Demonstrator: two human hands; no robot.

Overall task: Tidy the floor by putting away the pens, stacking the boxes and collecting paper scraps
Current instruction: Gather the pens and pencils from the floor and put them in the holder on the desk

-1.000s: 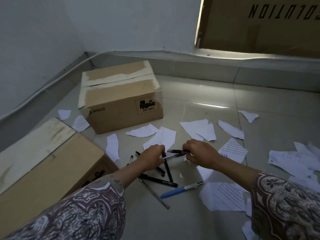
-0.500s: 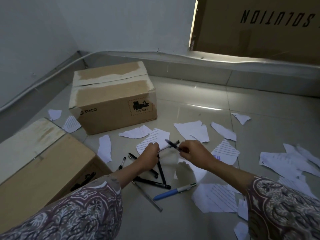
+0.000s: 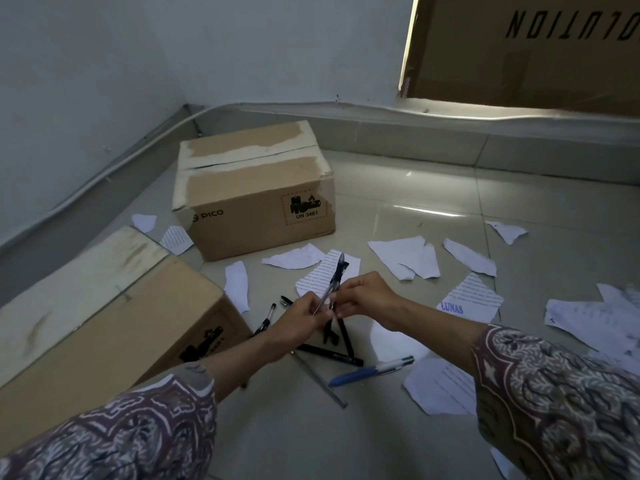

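My left hand [image 3: 301,318] and my right hand [image 3: 363,297] meet above the floor and both pinch a small bundle of black pens [image 3: 334,284] that points up and away. Several more black pens [image 3: 341,346] lie on the tiles just below the hands. A blue-and-white pen [image 3: 370,370] and a grey ruler-like strip [image 3: 320,379] lie nearer to me. One cardboard box marked PICO [image 3: 256,202] stands behind the pens. A second cardboard box [image 3: 104,306] sits at my left. Torn paper scraps [image 3: 405,258] are scattered across the floor.
More paper scraps [image 3: 595,318] lie at the right, one stamped LUNAS [image 3: 472,301]. A large cardboard sheet [image 3: 526,50] leans on the back wall. The room corner with a cable along the skirting [image 3: 114,168] is at the left.
My hands have risen from the floor and come together. The pen held level between them has swung upright and now points away from me.
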